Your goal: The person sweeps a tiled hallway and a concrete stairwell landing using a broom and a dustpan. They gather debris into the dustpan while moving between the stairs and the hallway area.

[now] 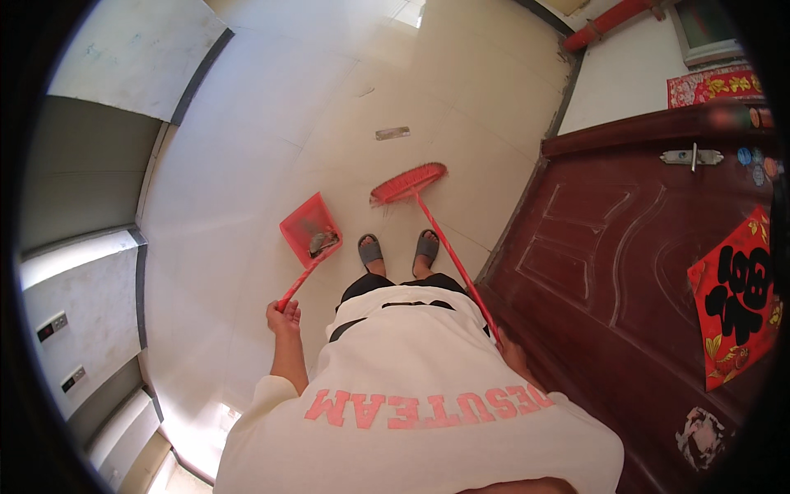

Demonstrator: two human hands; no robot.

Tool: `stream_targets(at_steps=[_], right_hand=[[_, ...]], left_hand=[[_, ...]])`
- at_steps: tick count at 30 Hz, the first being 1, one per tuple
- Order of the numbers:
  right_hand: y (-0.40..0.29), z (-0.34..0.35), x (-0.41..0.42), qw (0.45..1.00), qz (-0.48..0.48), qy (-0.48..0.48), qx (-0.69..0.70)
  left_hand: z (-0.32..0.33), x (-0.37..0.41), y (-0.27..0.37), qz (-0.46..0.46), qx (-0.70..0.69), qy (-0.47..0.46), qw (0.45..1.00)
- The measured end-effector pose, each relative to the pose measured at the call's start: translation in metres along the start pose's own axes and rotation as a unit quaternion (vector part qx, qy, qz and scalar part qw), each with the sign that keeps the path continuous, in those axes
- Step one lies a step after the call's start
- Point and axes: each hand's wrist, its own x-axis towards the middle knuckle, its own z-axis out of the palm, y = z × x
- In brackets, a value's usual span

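Observation:
My left hand point(284, 316) is closed around the striped red handle of a red plastic dustpan point(303, 223). Grey dust and debris point(323, 242) lie in the pan, near the base of its handle. On my other side, my right hand point(507, 346), partly hidden by my shirt, holds the long red handle of a broom point(410, 184). The broom's red bristle head is on the tiled floor, ahead of my feet and to the right of the dustpan. Pan and broom head are apart.
A flat greyish strip point(392, 133) lies on the floor point(247, 154) beyond the broom head. A dark red door point(574, 234) with a metal handle stands close on my right. Elevator-like grey doors point(92, 173) and pale wall panels line the left. My sandalled feet stand between the tools.

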Motion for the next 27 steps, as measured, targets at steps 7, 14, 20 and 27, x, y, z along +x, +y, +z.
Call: stream_targets(at_steps=[7,14,20,27], right_hand=[[-0.109,-0.045,0.196,0.997,0.043,-0.055,-0.022],[-0.179,-0.085,0.279,0.998,-0.055,-0.019,0.002],[-0.113,-0.075,0.164,0.998,-0.05,-0.041,-0.028],[-0.08,-0.068,0.073,0.988,-0.005,-0.139,-0.063]], left_hand=[[-0.01,0.014,0.001,0.01,-0.027,-0.029,0.999],[-0.012,0.017,0.006,0.009,-0.035,-0.002,0.999],[-0.018,0.023,-0.011,0.0,-0.063,0.019,0.998],[-0.032,0.02,-0.009,-0.006,-0.066,0.036,0.997]])
